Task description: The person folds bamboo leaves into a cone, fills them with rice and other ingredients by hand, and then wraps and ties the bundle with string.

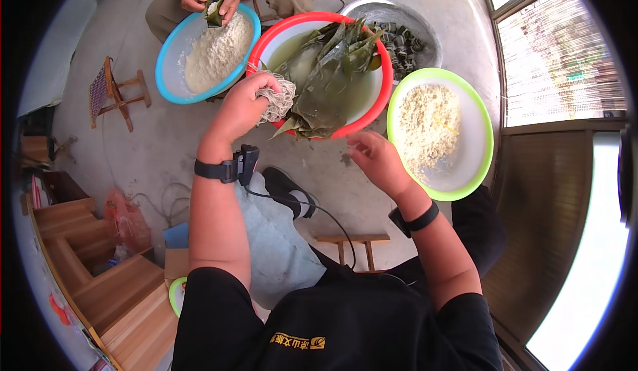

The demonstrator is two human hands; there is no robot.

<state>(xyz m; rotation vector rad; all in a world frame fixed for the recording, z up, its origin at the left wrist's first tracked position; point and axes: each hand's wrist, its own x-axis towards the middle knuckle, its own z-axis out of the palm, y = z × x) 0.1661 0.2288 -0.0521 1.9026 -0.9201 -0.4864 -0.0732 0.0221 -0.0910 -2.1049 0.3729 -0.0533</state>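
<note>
My left hand (247, 103) grips a bundle of tangled string (277, 98) at the near left rim of a red-rimmed basin (366, 122). Long green leaves (331, 82) lie in that basin in cloudy water, some tips hanging over its near rim. My right hand (371, 159) is just below the basin's near right edge, fingers loosely bent, with nothing seen in it. To its right is a green-rimmed basin (471, 157) of pale grain (428, 122) with a thin yellow object in it. Behind, a metal basin (431, 34) holds many string-tied leaf parcels (398, 47).
Across from me a person's hands (212, 2) hold a folded leaf with white grain over a blue-rimmed basin (164, 72) of grain. A folding stool (117, 94) stands at left. Wooden furniture (109, 281) is at lower left; a cable crosses near my foot.
</note>
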